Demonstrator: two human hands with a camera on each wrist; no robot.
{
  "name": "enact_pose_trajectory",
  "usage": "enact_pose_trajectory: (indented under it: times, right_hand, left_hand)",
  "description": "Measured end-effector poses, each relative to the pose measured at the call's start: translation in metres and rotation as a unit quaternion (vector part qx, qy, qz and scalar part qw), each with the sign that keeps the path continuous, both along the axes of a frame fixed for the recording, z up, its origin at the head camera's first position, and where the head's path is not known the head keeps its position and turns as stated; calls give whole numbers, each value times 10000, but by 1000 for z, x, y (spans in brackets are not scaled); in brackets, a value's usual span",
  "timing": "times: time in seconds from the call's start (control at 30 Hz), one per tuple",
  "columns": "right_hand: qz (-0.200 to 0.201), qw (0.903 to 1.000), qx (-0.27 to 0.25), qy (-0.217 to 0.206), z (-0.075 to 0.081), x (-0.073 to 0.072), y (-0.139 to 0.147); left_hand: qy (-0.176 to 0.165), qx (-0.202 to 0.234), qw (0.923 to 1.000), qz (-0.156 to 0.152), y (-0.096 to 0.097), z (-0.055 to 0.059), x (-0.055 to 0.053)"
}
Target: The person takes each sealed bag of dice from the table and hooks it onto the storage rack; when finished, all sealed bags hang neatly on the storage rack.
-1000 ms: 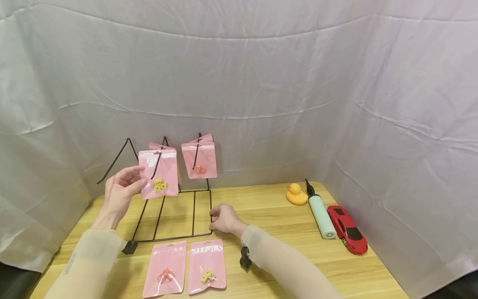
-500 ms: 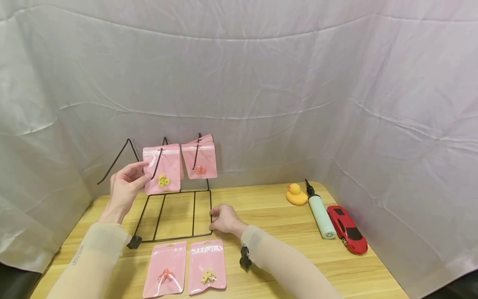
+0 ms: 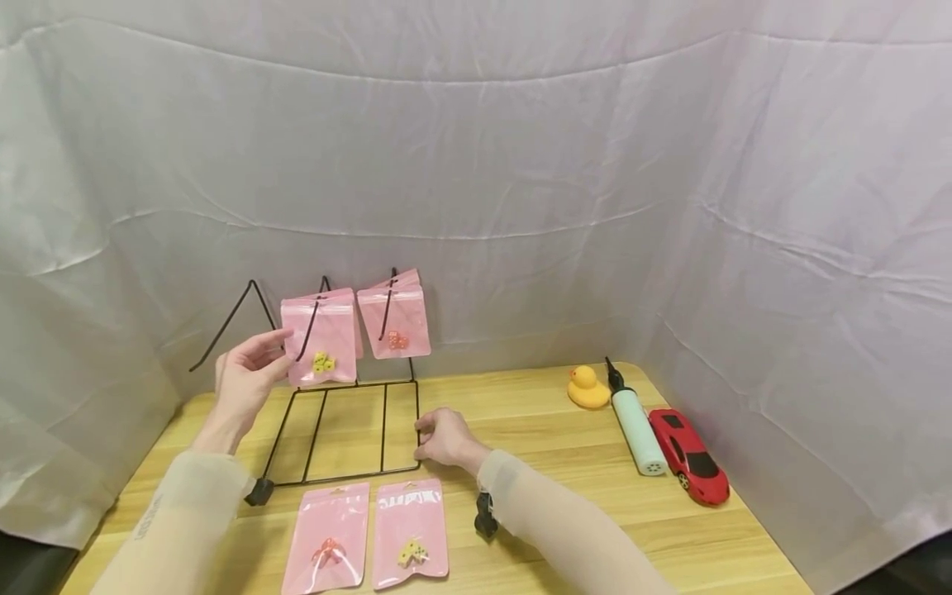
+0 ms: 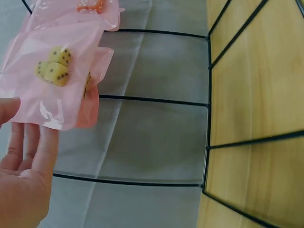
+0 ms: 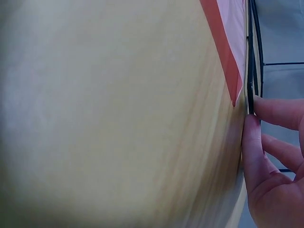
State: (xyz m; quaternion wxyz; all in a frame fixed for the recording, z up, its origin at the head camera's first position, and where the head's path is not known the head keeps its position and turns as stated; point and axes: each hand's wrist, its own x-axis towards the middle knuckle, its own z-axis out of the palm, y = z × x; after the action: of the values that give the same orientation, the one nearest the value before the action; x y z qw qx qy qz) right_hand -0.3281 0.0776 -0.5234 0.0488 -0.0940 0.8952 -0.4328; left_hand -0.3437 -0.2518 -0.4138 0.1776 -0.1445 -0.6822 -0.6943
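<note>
A pink zip bag with yellow dice [image 3: 336, 330] hangs on the middle hook of the black wire rack [image 3: 221, 327]. My left hand [image 3: 249, 372] pinches its left edge. In the left wrist view the thumb lies over the bag [image 4: 28, 90] and the fingers are behind it, with another pink bag showing at the back. My right hand [image 3: 450, 440] pinches the right wire of the rack's base. The right wrist view shows thumb and forefinger meeting on that black wire [image 5: 251, 71]. On the right hook hangs a pink bag with orange-red dice [image 3: 412, 318], another behind it.
Two pink bags lie flat in front of the rack, one with red dice [image 3: 327, 516], the other with yellow dice [image 3: 411, 512]. At the right stand a rubber duck [image 3: 588, 388], a pale green hand pump [image 3: 638, 431] and a red toy car [image 3: 688, 459]. Grey cloth [image 3: 476, 165] encloses the table.
My left hand has shifted slightly right and moved the yellow-dice bag back along the middle hook, nearer the bag behind. The right hand keeps its hold on the base wire.
</note>
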Motion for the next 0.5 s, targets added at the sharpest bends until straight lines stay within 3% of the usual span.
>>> enact_pose_trajectory:
  times: [0.1,0.17,0.37,0.43,0.5]
  right_hand:
    - [-10,10000,-13,27,0,1,1]
    - [-9,10000,-25,16,1,2,1]
    - [-17,10000,-62,-30,1,3,-1]
    - [-36,10000,-52,-41,1,3,-1]
    - [-55,10000,-47,-50,1,2,0]
  left_hand:
    - [-103,-634,9977,195,-3,0,9]
    - [-219,-1211,9917,369,-6,0,17]
    - [-330,-2776,9549,999,-14,-3,48]
    - [-377,-3043,9462,1035,-15,-5,58]
    - [-444,-3160,9428,966,-16,-9,66]
